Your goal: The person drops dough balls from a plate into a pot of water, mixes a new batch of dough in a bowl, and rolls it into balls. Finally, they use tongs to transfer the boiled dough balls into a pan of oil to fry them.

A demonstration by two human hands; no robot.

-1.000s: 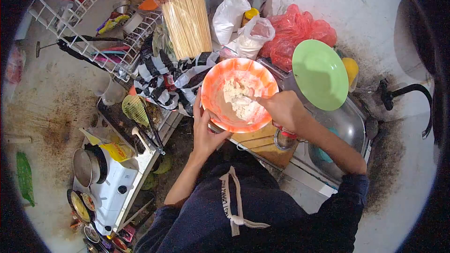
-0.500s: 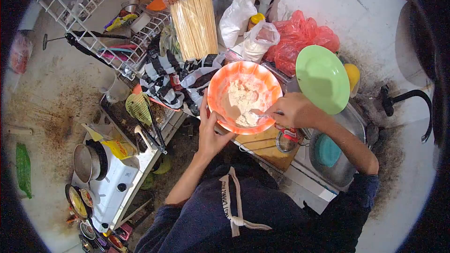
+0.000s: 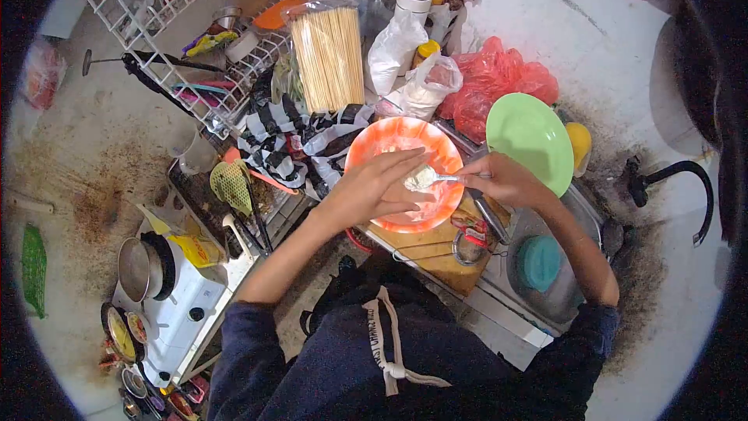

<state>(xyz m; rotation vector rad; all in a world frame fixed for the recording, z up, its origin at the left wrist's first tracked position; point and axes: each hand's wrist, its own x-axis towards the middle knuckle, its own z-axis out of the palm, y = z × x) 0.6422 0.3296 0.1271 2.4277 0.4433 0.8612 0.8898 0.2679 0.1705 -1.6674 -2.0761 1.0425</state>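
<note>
An orange and white bowl (image 3: 446, 204) rests above the wooden board, partly covered by my hands. Fingers stretched out, my left hand (image 3: 372, 191) lies over the bowl's left and middle part and hides much of what is inside. My right hand (image 3: 502, 179) grips the handle of a metal spoon (image 3: 446, 178) at the bowl's right side. A pale, floury clump (image 3: 421, 178) sits on the spoon's head, close to my left fingertips.
A green plate (image 3: 530, 140) stands right of the bowl, near the sink (image 3: 573, 265) with a teal container. Behind are red plastic bags (image 3: 499, 78), white powder bags and packed skewers (image 3: 329, 58). A wooden board (image 3: 440, 253) and knife lie in front; a stove (image 3: 183, 304) is left.
My left hand has let go of the bowl's rim and moved over its inside. The bowl sits lower, and my right hand has lifted the spoon with a pale clump on it.
</note>
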